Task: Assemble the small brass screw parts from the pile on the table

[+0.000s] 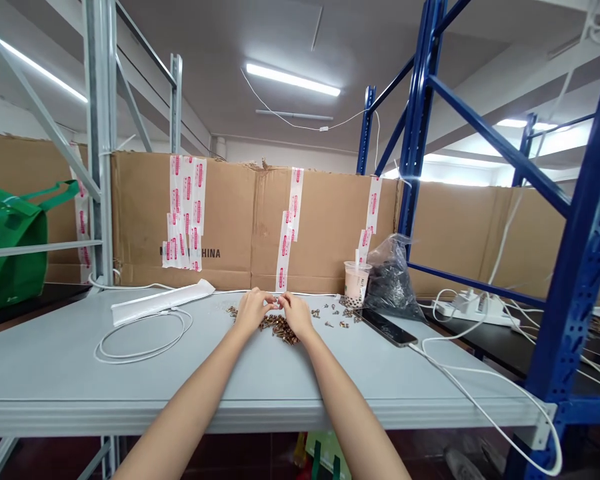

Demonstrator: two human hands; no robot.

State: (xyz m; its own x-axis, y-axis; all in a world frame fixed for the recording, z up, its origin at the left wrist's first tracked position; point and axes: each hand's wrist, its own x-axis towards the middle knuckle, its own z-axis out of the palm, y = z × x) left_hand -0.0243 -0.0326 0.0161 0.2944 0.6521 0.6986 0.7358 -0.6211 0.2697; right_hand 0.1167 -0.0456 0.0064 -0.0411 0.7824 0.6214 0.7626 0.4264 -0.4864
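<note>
Both my hands meet at the middle of the grey table (180, 373), over a pile of small brass-coloured screw-like pieces (281, 329). My left hand (253, 309) has its thumb and fingers pinched together. Facing it, my right hand (295, 313) is pinched too, its fingertips almost touching the left ones. Whatever sits between the fingertips is too small to make out. Right of my right hand lie scattered small metal pieces (329, 324). A few more brass-coloured pieces (231, 311) show just left of my left hand.
A cup of drink with a straw (355, 285) stands by a clear bag of dark contents (391, 283). In front lies a phone (387, 327) on a white cable. At left are a white folded strip (163, 302) and a coiled cable (145, 360). Cardboard (230, 220) walls the back.
</note>
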